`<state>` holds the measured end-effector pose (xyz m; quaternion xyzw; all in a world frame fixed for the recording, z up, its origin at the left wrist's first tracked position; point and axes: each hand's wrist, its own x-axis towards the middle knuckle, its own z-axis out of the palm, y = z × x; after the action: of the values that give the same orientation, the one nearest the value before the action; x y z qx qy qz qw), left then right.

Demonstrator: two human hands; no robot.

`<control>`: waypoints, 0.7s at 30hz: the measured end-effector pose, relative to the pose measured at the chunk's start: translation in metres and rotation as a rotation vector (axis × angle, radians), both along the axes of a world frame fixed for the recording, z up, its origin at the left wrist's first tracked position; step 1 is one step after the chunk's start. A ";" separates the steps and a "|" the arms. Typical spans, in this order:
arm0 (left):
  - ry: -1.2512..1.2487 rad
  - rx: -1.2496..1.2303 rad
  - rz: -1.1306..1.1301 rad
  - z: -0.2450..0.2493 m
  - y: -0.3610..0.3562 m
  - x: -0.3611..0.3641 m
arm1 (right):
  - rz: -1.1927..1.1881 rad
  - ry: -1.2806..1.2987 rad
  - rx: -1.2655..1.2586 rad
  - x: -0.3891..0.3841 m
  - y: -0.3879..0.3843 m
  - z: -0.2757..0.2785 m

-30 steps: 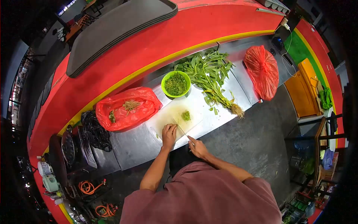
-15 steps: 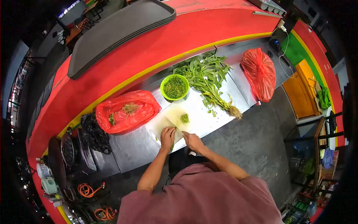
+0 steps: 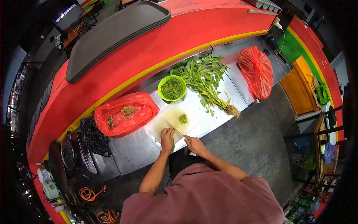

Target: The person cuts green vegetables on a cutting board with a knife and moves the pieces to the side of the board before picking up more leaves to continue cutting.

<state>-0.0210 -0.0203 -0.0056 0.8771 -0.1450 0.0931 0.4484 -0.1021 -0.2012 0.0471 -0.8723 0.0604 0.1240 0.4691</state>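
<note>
My right hand (image 3: 194, 145) is closed around the handle of a knife (image 3: 175, 130), its blade angled across a pale cutting board (image 3: 159, 124). My left hand (image 3: 167, 137) presses down beside the blade, fingers bent over green stalks (image 3: 173, 148) that show only at the edge of the palm. A small heap of chopped greens (image 3: 183, 118) lies on the board beyond the knife. Behind the board stands a lime-green bowl (image 3: 171, 99) filled with chopped greens. To its right a bunch of leafy greens (image 3: 205, 80) with roots is spread over the metal counter (image 3: 134, 153).
An open red plastic bag (image 3: 141, 108) with root trimmings sits on the left, beside a black bag (image 3: 95, 138). At the right end is a tied red bag (image 3: 256, 71). Stacked dark trays (image 3: 119, 35) rest on the red ledge (image 3: 209, 24).
The whole view has shifted slightly. The knife and both hands stay at nearly the same place on the board, with only a small movement of the blade.
</note>
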 end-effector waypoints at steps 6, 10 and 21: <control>-0.037 0.006 -0.030 0.001 0.001 0.001 | -0.057 -0.053 0.061 -0.002 0.001 -0.004; -0.081 0.037 -0.046 0.009 0.001 0.002 | -0.017 -0.063 0.053 -0.004 0.001 -0.001; -0.100 0.103 -0.061 0.009 0.002 0.003 | 0.034 -0.161 -0.139 0.009 0.012 -0.034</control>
<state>-0.0183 -0.0187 0.0036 0.8885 -0.1983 0.1154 0.3973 -0.0932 -0.1892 0.0135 -0.9108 0.0161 0.0570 0.4085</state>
